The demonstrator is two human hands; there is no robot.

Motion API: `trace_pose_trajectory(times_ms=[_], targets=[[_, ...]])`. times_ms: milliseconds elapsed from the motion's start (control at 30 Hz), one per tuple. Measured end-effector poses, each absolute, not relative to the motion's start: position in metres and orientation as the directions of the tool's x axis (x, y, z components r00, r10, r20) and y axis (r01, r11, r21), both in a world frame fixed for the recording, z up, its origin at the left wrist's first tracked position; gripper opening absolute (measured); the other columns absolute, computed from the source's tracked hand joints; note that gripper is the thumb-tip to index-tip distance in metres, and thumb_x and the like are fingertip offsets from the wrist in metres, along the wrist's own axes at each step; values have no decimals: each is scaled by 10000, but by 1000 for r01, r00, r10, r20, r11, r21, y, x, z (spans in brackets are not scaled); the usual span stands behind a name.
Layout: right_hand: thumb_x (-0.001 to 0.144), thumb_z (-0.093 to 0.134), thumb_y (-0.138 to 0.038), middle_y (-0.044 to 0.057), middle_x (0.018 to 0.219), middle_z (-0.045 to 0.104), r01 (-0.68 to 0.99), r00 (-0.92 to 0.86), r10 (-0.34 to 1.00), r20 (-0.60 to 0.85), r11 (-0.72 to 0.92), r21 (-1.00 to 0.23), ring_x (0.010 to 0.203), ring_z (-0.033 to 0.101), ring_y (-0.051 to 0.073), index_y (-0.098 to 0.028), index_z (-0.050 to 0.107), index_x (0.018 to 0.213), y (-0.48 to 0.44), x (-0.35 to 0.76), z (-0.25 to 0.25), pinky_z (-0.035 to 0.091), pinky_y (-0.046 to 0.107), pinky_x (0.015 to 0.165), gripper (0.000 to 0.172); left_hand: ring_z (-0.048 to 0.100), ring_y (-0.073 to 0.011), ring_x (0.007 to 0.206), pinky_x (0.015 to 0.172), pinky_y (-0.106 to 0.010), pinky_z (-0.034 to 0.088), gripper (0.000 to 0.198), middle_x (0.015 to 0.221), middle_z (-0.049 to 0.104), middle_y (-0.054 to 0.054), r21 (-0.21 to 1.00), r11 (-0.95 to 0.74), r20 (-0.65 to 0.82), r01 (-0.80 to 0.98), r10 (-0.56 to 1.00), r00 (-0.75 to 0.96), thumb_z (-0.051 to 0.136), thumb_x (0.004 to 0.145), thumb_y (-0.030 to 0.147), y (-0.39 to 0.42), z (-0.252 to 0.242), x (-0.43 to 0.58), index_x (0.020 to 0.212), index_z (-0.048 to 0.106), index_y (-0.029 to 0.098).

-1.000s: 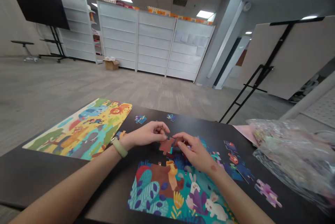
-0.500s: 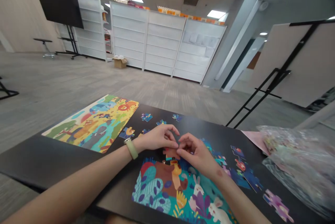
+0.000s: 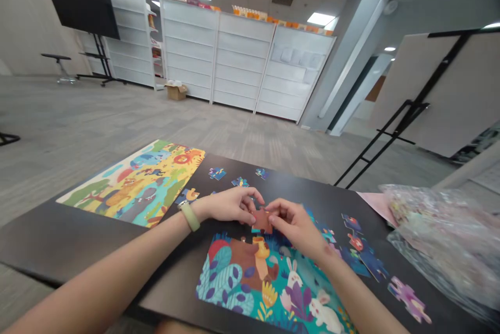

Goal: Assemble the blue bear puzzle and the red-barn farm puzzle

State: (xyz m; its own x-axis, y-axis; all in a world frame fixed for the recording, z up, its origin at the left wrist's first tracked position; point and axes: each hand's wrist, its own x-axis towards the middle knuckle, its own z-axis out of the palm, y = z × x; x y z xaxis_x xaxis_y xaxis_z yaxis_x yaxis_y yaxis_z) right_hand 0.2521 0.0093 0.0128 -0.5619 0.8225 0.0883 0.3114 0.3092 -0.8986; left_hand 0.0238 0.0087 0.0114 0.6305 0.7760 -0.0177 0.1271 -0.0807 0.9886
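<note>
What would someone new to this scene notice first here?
The eye goes first to the middle of the black table, where the left hand and right hand pinch a brown jigsaw piece. Just below them lies a bright, partly built puzzle with white rabbits, while a colourful animal picture with a lion covers the table's left end. A bulky clear plastic bag sits at the right.

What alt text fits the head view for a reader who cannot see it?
The left hand and right hand hold a brown jigsaw piece at the edge of a part-built animal puzzle on a black table. A purple piece and a plastic bag lie at right.
</note>
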Motion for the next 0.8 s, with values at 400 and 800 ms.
trace_pose_trajectory(times_ms=[400,800], targets=[[787,589,-241,-5,718,641,341,-641,764,76,372,-864,597,527,117,-188,615,907,1,248,19,393,232,551,134,630,-131,695,646,-230,472,385,775,708,-2,974,-144,-16,175,727,687,777,780,367,15,7,16,1058,589,180],[796,588,-173,-21,632,661,491,-655,751,84,508,-708,536,515,106,-203,713,794,1,246,8,352,222,513,129,657,-153,734,687,-250,489,294,774,707,-9,944,-240,55,227,791,609,699,832,340,16,5,20,1047,592,170]])
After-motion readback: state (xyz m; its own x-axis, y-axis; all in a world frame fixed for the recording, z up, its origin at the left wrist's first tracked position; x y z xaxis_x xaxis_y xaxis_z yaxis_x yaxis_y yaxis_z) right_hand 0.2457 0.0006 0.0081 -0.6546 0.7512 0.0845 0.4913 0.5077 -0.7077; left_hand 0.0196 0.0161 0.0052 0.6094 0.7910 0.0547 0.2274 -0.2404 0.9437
